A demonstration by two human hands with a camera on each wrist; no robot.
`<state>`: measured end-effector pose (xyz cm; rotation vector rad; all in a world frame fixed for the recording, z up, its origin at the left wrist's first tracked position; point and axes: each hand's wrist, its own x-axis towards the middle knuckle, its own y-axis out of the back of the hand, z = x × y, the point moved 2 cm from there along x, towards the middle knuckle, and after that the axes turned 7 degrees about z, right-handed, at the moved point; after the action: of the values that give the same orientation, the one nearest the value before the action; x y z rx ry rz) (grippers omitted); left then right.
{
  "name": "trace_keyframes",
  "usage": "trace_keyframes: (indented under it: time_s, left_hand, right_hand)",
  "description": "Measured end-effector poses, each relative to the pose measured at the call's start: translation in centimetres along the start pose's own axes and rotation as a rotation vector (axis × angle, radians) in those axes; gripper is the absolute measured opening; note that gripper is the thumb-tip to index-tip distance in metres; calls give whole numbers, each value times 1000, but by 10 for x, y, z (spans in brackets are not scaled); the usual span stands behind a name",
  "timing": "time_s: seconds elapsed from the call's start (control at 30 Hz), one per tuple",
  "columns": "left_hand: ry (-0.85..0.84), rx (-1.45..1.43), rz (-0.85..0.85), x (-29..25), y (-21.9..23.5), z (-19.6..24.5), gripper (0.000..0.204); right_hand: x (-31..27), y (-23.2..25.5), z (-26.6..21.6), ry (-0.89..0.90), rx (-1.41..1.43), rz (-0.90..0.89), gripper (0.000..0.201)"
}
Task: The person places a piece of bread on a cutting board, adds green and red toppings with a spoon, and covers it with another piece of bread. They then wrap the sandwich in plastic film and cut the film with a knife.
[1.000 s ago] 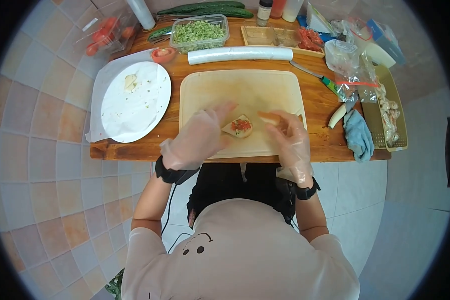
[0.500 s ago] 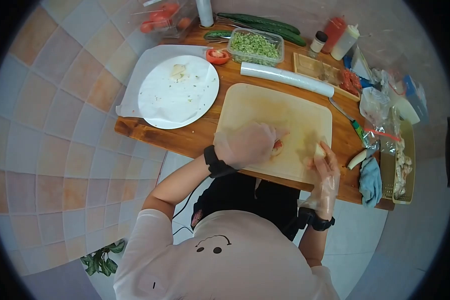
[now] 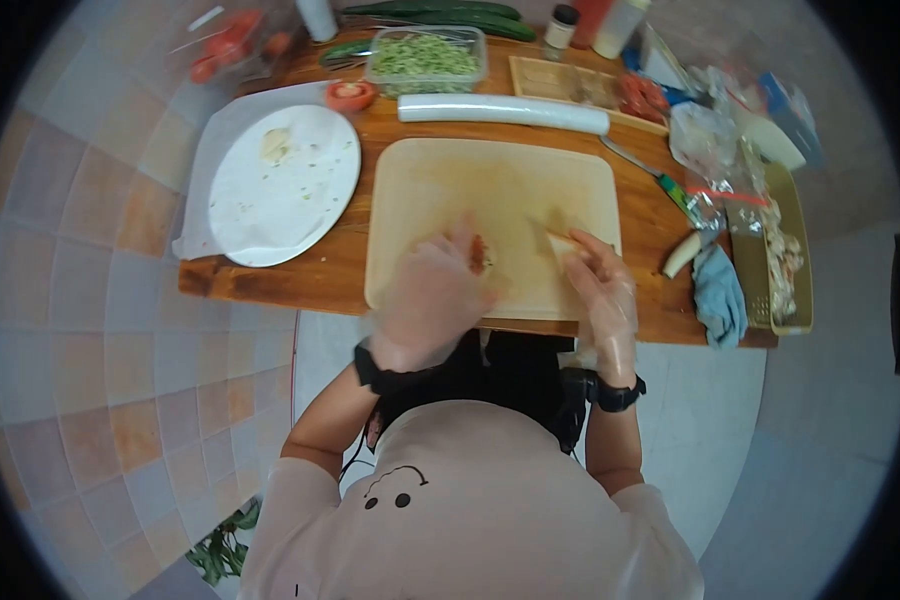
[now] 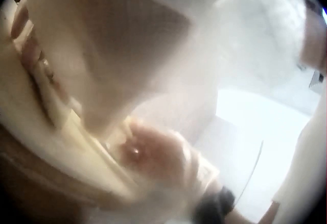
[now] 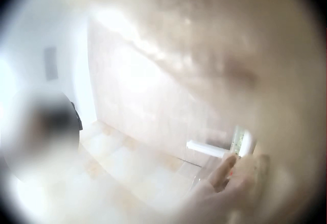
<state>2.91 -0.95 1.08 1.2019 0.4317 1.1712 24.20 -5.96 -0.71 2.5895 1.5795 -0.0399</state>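
Observation:
On the cream cutting board, a small bread piece with chopped red and green topping lies partly under my left hand. That hand wears a clear plastic glove and is blurred, its forefinger stretched along the piece's far side and its thumb near the front side. My right hand, also gloved, pinches a pale triangular bread slice over the board's right part. Most of the topped piece is hidden by the left hand. The left wrist view is largely filled by the blurred glove.
Left of the board is a white plate with crumbs. Behind it stand a half tomato, a tub of chopped greens and a plastic wrap roll. A green-handled knife, blue cloth and basket lie right.
The left hand has come in from the left over the topped piece. My right hand keeps its slice near the board's right side. The head view swung right, then back.

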Motion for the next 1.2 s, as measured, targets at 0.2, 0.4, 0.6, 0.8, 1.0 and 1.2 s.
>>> trace_keyframes:
  time_s: [0.2,0.4,0.6,0.8,1.0,1.2]
  left_hand:
    - [17,-233,-163,6,3,-24,80]
    - [53,-111,-139,1,-3,-19,83]
    - [-18,7,-70,-10,-5,-13,83]
    - [84,-13,187,27,61,-75,57]
    - [374,290,110,82,101,-246,39]
    - [373,222,33,117,63,-308,29]
  right_hand:
    - [3,-2,0,-16,3,-24,39]
    - [2,-6,-4,-25,80,-3,33]
    - [12,-1,8,85,-155,88,29]
    - [15,-4,-10,298,-623,235,27]
    - [28,13,-2,326,-738,264,27]
    - [14,-11,-31,252,-568,163,28]
